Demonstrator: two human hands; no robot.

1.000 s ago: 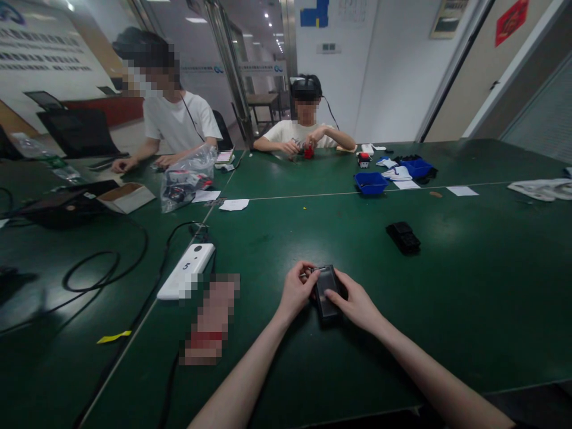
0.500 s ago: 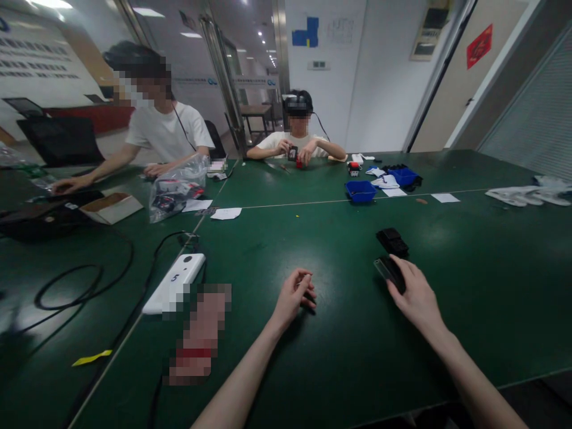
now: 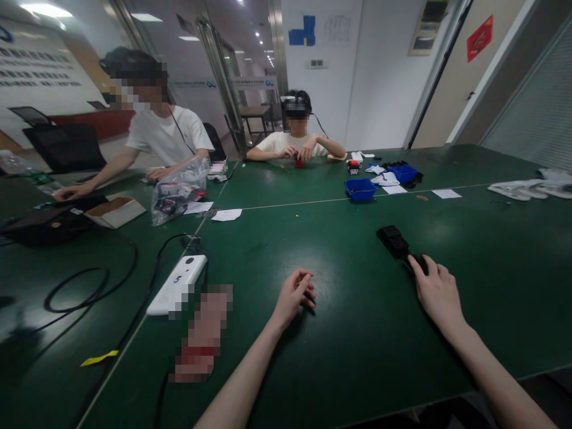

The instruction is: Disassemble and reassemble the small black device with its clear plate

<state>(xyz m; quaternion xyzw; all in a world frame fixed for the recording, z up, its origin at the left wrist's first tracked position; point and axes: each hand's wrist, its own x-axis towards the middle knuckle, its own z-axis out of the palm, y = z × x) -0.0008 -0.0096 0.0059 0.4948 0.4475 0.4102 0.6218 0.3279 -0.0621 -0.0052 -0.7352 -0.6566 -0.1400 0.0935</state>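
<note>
My right hand lies on a flat black part on the green table, fingers curled over it, just in front of a black block of stacked parts. Only the far tip of the part shows past my fingers. My left hand rests on the table near the middle, its fingers curled into a loose pinch. A small dark bit shows at its fingertips, too small to name.
A white power strip with black cables lies to the left. Farther back stand a blue bin, a plastic bag, a cardboard box and paper slips. Two other people sit at the far side.
My right hand has carried the flat black part away from my left hand, out to the right, and lowered it beside the black block. My left hand stayed in place.
</note>
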